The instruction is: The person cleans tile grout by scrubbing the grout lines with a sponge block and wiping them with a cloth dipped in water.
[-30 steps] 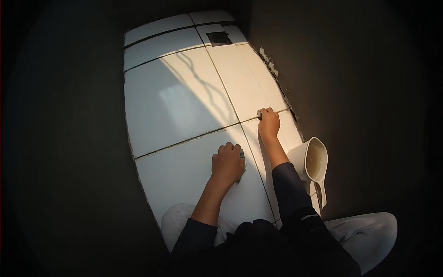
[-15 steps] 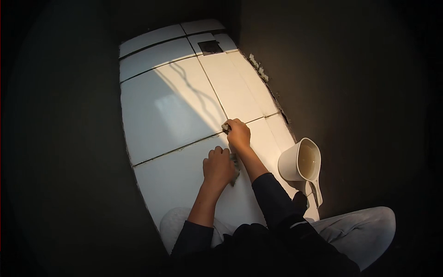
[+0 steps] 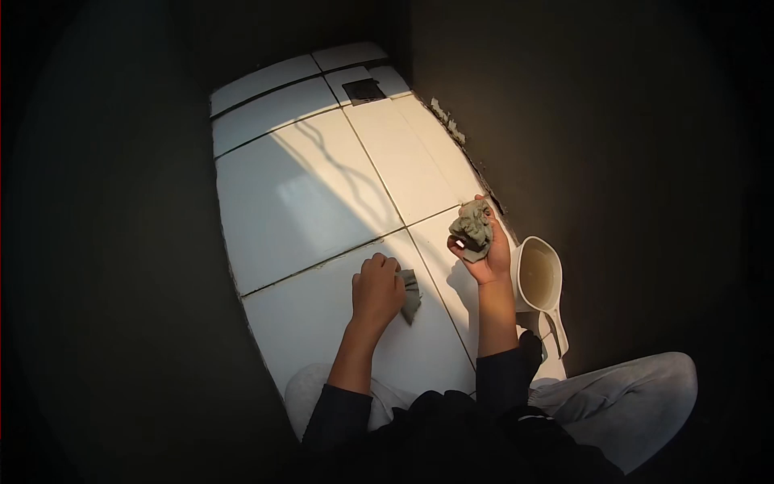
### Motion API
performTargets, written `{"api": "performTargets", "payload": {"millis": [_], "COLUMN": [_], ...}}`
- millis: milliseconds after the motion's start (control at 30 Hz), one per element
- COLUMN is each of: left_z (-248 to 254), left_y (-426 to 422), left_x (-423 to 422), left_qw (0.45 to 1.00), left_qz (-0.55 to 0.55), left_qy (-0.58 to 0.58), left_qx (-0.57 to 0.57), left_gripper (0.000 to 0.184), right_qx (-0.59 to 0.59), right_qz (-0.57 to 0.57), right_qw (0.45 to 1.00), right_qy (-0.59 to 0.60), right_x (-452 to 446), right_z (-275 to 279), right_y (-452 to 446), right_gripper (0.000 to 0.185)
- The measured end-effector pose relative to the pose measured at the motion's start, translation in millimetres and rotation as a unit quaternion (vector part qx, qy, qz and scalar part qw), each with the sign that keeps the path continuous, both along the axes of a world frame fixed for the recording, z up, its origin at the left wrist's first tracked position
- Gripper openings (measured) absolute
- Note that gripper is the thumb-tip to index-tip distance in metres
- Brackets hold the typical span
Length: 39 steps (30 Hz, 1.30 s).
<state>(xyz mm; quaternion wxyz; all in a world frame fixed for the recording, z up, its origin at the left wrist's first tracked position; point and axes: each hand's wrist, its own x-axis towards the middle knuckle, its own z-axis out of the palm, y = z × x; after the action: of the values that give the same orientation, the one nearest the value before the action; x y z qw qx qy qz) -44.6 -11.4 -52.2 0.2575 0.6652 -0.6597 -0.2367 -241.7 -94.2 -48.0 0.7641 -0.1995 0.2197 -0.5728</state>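
Observation:
Palm up, my right hand (image 3: 498, 256) holds a crumpled grey-green cloth (image 3: 474, 229) above the sunlit tiles, just left of a white dipper. My left hand (image 3: 377, 292) is closed on a second grey cloth (image 3: 410, 295), which sticks out on its right side over the near tile (image 3: 322, 315). Large white floor tiles (image 3: 290, 202) with dark joints lie beneath both hands. The dipper (image 3: 538, 275) contains cloudy liquid, and its handle points toward me.
A dark square drain (image 3: 364, 91) is set in the far tiles. Pale crumbly bits (image 3: 447, 121) lie along the right edge of the floor. Dark walls flank the tiles. My knee (image 3: 645, 395) is at the lower right.
My right hand has moved from the tile joint back to the right, lifted and turned palm up, showing the cloth. My left hand has shifted slightly left, still with its cloth.

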Motion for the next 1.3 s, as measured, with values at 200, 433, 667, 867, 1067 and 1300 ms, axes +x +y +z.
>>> {"api": "performTargets", "payload": {"millis": [200, 433, 667, 867, 1067, 1300], "left_z": [1, 9, -18, -23, -14, 2], "left_y": [6, 30, 19, 16, 25, 39], "left_x": [-24, -156, -187, -182, -174, -156], "left_qw": [0.992, 0.955, 0.953, 0.951, 0.959, 0.971], "left_qz": [-0.101, -0.268, -0.213, -0.193, -0.194, -0.189], "left_qy": [0.033, -0.003, 0.013, 0.007, -0.003, -0.033], "left_qx": [-0.074, -0.128, -0.215, -0.240, -0.205, -0.145], "left_gripper": [0.026, 0.061, 0.042, 0.012, 0.012, 0.011], "right_qx": [0.012, 0.049, 0.012, -0.022, 0.002, -0.045], "right_qz": [-0.238, -0.239, -0.158, -0.113, -0.061, -0.018], "right_qw": [0.954, 0.782, 0.653, 0.631, 0.579, 0.624], "right_qy": [0.181, 0.573, 0.741, 0.767, 0.813, 0.780], "right_x": [-104, -148, -155, -137, -119, -113], "right_z": [57, 28, -17, -21, -16, -29], "right_y": [51, 59, 58, 60, 64, 63], "right_gripper": [0.028, 0.033, 0.045, 0.050, 0.036, 0.031]}}
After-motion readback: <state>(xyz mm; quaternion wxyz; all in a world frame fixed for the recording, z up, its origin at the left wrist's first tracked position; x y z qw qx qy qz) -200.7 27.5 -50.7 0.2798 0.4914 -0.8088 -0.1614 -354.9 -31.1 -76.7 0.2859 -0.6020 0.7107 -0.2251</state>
